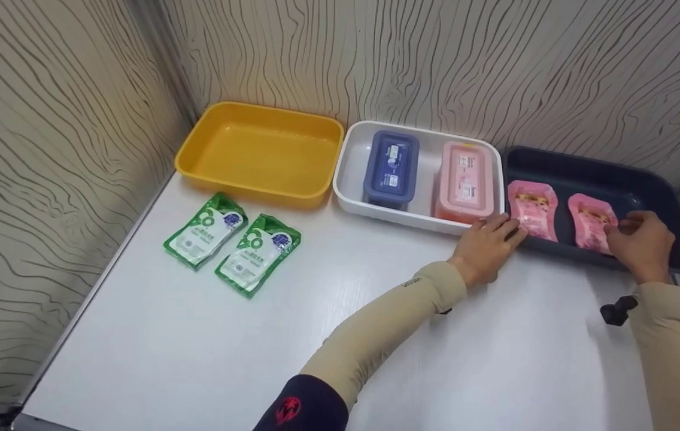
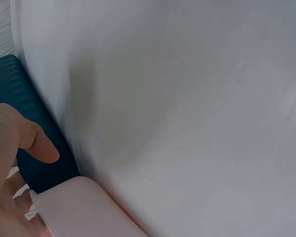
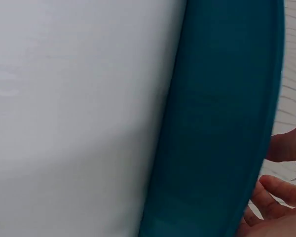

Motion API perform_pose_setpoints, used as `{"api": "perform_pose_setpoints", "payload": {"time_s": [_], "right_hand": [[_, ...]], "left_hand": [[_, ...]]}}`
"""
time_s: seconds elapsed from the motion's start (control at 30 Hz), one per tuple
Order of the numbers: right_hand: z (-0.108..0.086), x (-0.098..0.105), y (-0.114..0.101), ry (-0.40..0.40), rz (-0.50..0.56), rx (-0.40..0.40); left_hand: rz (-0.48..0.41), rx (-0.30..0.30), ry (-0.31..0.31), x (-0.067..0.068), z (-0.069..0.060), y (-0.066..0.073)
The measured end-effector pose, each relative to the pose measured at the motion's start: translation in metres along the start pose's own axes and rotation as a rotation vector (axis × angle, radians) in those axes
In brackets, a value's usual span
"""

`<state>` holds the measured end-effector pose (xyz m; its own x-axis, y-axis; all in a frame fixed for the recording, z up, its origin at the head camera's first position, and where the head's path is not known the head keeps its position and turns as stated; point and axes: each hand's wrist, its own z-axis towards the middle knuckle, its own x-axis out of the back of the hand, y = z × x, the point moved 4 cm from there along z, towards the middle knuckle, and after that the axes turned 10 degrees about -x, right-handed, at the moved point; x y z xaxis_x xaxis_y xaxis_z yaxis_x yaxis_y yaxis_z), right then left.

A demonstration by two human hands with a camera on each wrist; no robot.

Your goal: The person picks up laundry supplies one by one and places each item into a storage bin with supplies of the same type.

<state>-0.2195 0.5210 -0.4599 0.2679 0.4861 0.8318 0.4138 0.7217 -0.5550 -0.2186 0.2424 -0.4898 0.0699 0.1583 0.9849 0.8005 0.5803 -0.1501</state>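
Two pink packets, one on the left and one on the right, lie apart in the dark blue tray. My left hand rests where the white tray's rim meets the dark tray, fingertips by the left packet. The left wrist view shows the left hand's thumb against the dark wall, other fingers behind it. My right hand reaches over the front rim, its thumb at the right packet's edge. In the right wrist view, the right hand's fingers are loosely bent and apart, partly hidden behind the tray wall.
In the white tray sit a blue lidded box and a pink lidded box. A yellow tray stands at the left. Two green-and-white pouches, one left and one right, lie before it. Patterned walls border the table.
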Motion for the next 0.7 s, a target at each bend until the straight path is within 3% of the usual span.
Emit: {"api": "perform_pose_setpoints", "payload": {"time_s": [0.13, 0.3, 0.53, 0.7], "right_hand": [[-0.007, 0.003, -0.019, 0.031, 0.023, 0.036], [-0.015, -0.004, -0.052, -0.005, 0.044, 0.123], [-0.031, -0.015, -0.087, -0.050, 0.026, 0.235], [-0.045, -0.017, -0.112, -0.064, 0.031, 0.331]], "left_hand": [[0.033, -0.020, -0.048, 0.002, -0.001, 0.000], [0.032, -0.015, -0.076, 0.008, -0.005, 0.000], [0.009, -0.039, -0.001, 0.017, -0.023, 0.001], [-0.077, -0.050, 0.098, 0.019, -0.049, -0.002]]}}
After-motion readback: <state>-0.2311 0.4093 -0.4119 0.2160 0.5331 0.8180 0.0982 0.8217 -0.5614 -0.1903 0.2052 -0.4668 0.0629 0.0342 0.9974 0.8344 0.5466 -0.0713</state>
